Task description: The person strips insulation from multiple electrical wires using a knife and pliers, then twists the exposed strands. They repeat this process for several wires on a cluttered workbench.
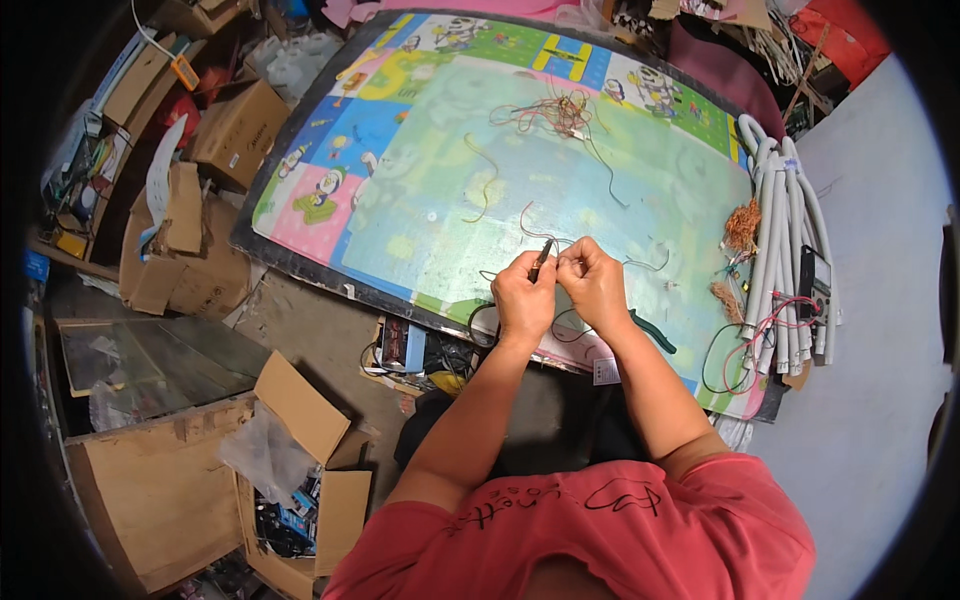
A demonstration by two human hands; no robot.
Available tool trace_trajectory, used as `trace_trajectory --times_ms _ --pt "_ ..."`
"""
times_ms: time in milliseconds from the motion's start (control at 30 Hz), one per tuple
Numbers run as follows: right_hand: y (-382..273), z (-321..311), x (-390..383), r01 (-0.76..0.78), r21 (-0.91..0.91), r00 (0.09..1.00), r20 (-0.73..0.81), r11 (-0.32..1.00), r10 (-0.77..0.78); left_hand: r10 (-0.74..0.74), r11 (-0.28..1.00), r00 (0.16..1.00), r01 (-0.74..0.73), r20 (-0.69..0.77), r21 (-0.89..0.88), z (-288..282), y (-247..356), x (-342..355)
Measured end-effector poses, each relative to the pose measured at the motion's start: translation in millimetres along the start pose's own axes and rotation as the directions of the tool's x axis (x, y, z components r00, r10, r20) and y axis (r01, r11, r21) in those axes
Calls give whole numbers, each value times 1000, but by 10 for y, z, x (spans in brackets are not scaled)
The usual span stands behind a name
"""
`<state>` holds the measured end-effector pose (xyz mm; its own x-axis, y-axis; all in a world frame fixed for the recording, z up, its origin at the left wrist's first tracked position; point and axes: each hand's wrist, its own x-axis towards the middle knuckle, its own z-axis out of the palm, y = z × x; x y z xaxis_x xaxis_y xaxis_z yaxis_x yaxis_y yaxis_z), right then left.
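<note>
1. Thin wire (pixel 524 222), reddish at its free end: at the near side of the counter (pixel 400 262), running to the fingertips; exact contact too small to tell.
2. Left hand (pixel 525 300): curled round a dark hand tool (pixel 541 260), its tip pointing up and away from the body.
3. Right hand (pixel 592 285): just beside the left, fingertips drawn into a narrow pinch, apparently on the wire.
4. Step in hand, by judgement: working the wire between tool and fingertips.
5. Next move, by judgement, calls for a steady pinch, with the tool's tip kept off the fingers.
6. Green-handled tool (pixel 653 330): beside the right forearm, partly hidden.
7. Yellowish wire (pixel 490 180): lying loose, beyond the hands.
8. Wire tangle (pixel 545 117): farther off, toward the far edge.
9. Pale tubes (pixel 780 230), bundled: right side; dark meter (pixel 815 280) on them.
</note>
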<state>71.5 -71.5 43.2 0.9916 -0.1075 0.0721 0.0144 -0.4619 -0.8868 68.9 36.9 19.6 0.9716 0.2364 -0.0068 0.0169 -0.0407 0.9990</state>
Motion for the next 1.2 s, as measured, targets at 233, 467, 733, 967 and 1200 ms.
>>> trace_trajectory --times_ms 233,467,733,967,1200 --pt "515 -91 159 -85 20 979 -186 996 87 91 991 993 -98 -80 -87 61 -66 25" --pt "494 -581 321 -237 -148 953 -230 960 199 -233 911 951 287 204 -298 -258 200 211" --pt "-2 -250 122 -31 195 952 306 980 -31 -136 963 964 183 227 -198 -223 157 241" --pt "-31 -170 124 -33 109 993 114 994 20 89 995 990 -85 105 -43 -55 184 105" --pt "27 -135 93 -177 337 980 144 925 136 -153 964 965 193 214 -181 -35 77 121"
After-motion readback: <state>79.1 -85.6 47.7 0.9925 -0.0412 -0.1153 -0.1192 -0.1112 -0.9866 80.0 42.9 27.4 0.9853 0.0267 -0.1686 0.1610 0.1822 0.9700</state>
